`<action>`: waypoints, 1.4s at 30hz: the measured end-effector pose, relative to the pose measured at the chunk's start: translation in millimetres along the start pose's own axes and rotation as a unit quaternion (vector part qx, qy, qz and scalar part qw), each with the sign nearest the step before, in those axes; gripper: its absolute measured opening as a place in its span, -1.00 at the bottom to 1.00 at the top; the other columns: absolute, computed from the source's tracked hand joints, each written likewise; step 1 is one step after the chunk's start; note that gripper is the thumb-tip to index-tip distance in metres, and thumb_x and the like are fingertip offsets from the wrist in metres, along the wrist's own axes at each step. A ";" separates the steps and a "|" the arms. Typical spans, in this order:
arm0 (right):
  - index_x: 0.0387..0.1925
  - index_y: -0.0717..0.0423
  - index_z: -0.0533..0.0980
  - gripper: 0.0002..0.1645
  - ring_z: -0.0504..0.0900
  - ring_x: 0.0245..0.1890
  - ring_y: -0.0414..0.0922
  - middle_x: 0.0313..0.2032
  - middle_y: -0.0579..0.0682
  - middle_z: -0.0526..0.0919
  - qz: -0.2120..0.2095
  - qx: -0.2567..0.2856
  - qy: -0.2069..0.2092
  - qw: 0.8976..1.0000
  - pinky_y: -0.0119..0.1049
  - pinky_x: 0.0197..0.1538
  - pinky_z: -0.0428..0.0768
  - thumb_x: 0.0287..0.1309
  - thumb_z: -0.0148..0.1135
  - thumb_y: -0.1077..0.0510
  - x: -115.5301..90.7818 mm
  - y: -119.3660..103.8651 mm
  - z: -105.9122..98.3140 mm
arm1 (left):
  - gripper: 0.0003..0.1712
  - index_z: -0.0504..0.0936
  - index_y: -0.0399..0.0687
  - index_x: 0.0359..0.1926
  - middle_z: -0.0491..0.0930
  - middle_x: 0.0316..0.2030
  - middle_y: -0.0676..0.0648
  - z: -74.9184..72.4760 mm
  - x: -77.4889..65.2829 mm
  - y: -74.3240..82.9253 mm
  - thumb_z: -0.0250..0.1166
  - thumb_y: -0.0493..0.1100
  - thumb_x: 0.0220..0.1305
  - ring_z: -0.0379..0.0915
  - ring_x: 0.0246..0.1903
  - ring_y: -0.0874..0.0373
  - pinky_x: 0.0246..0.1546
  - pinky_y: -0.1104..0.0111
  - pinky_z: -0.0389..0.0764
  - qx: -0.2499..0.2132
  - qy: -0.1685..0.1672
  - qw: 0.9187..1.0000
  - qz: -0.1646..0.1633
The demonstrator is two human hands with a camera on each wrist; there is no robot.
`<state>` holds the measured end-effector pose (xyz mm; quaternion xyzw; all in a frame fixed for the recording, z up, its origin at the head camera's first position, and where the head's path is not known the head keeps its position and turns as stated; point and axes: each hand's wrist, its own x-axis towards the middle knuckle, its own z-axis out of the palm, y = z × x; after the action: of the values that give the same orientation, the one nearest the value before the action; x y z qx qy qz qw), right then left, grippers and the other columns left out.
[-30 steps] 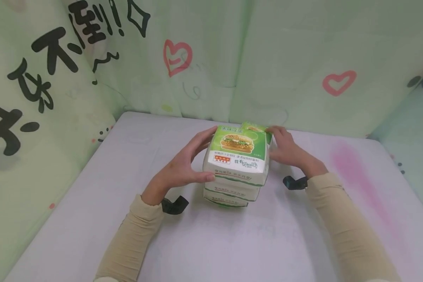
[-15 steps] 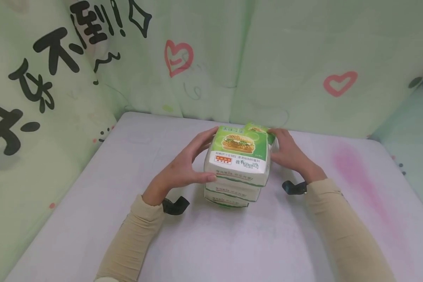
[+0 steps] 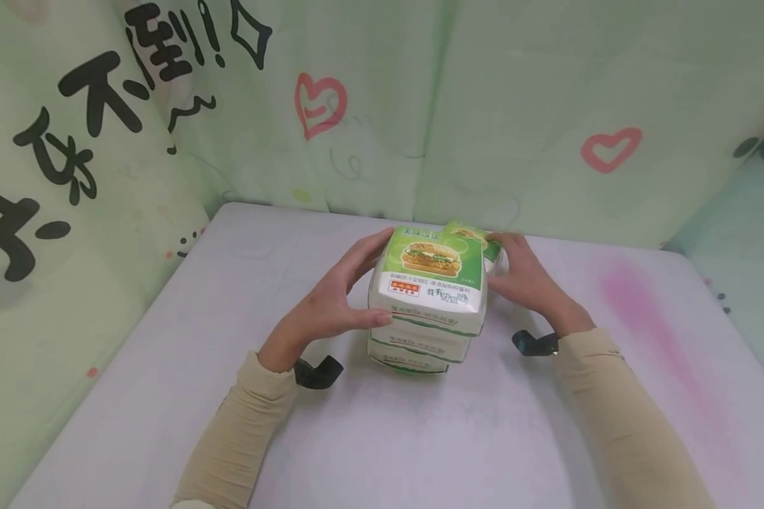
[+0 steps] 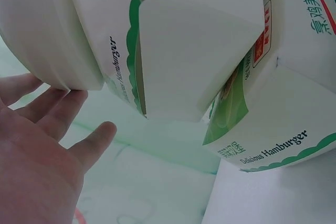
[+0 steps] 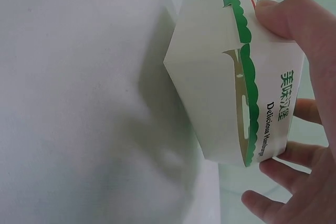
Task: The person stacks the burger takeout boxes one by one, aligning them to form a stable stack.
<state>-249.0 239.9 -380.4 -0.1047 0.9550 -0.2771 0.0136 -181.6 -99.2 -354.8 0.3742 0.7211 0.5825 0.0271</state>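
Green-and-white paper hamburger boxes stand stacked in the head view, the top box (image 3: 429, 272) lying over a middle box (image 3: 429, 344) and a bottom box (image 3: 407, 360). My left hand (image 3: 331, 293) holds the top box by its left side, thumb at the front corner and fingers toward the back. In the left wrist view several fingertips (image 4: 76, 95) touch that box's edge. Behind the stack, at its right, is another hamburger box (image 5: 210, 77). My right hand (image 3: 525, 276) grips it between thumb and fingers. The stack hides much of this rear box in the head view.
A white-covered table (image 3: 458, 438) lies under the boxes, with a pink stain (image 3: 643, 332) on the right. Pale green curtains (image 3: 516, 92) rise along its back and left side. A dark wrist device (image 3: 318, 371) sits below each hand.
The rear box and my right hand have shifted very slightly to the right. My left hand and the stack stay practically in place.
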 end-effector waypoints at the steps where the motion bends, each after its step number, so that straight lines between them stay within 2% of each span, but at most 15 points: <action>1: 0.47 0.20 0.10 0.03 0.09 0.46 0.29 0.46 0.30 0.06 0.001 0.001 0.001 1.000 0.33 0.41 0.17 0.13 0.37 -0.11 -1.1 -0.9 -0.8 | 0.18 -0.04 0.22 0.56 0.04 0.51 0.14 0.3 -0.2 0.1 0.49 0.13 0.06 -0.04 0.52 0.25 0.53 0.14 0.08 -0.001 0.000 1.000 0.000; 6: 0.46 0.19 0.11 0.01 0.11 0.45 0.28 0.46 0.29 0.06 -0.003 -0.001 0.015 1.000 0.34 0.40 0.19 0.15 0.35 -0.12 -5.4 -2.8 -5.7 | 0.20 -0.05 0.22 0.56 0.02 0.52 0.14 2.2 -0.4 -0.2 0.49 0.20 0.05 -0.06 0.52 0.25 0.52 0.17 0.08 -0.007 0.002 1.000 0.000; 15: 0.45 0.19 0.12 -0.09 0.14 0.41 0.24 0.45 0.27 0.07 -0.014 0.005 0.051 0.999 0.35 0.37 0.23 0.18 0.30 0.01 -8.9 -11.9 -23.1 | 0.25 -0.08 0.24 0.57 -0.01 0.52 0.16 4.5 1.7 -0.9 0.44 0.36 0.00 -0.05 0.52 0.25 0.49 0.11 0.17 -0.007 -0.009 1.000 0.009; 23: 0.48 0.17 0.08 0.02 0.15 0.38 0.22 0.45 0.25 0.08 -0.019 0.024 0.069 0.997 0.35 0.35 0.24 0.18 0.33 -0.15 -14.6 -22.0 -40.1 | 0.24 -0.10 0.26 0.56 -0.04 0.53 0.15 5.1 1.1 -1.6 0.44 0.35 0.02 -0.06 0.52 0.21 0.47 -0.01 0.14 -0.023 -0.018 0.999 0.018; 27: 0.49 0.15 0.08 0.04 0.16 0.35 0.21 0.45 0.24 0.10 -0.018 0.033 0.075 0.996 0.33 0.32 0.27 0.18 0.32 -0.20 -18.0 -28.6 -47.9 | 0.26 -0.10 0.26 0.56 -0.04 0.53 0.15 5.1 0.5 -2.2 0.43 0.39 0.00 -0.06 0.52 0.20 0.48 0.00 0.13 -0.025 -0.023 0.999 0.018; 35: 0.45 0.14 0.17 -0.06 0.21 0.32 0.13 0.40 0.20 0.21 -0.045 0.044 0.109 0.992 0.25 0.30 0.29 0.18 0.34 -0.12 -22.4 -41.8 -59.2 | 0.19 -0.10 0.23 0.57 -0.05 0.53 0.14 4.7 1.6 -1.8 0.31 0.44 0.09 -0.06 0.52 0.19 0.47 -0.01 0.14 -0.022 -0.020 0.999 0.018; 42: 0.44 0.13 0.20 -0.09 0.24 0.30 0.11 0.38 0.18 0.24 -0.059 0.043 0.123 0.990 0.23 0.32 0.30 0.17 0.36 -0.06 -26.5 -50.5 -65.1 | 0.18 -0.10 0.24 0.57 -0.06 0.53 0.14 6.1 1.4 0.2 0.30 0.44 0.09 -0.06 0.52 0.19 0.47 0.01 0.14 -0.024 -0.018 0.999 0.015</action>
<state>-218.8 238.0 -299.3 -0.1256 0.9285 -0.3295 -0.1164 -179.6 -93.4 -356.0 0.3940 0.7008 0.5933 0.0403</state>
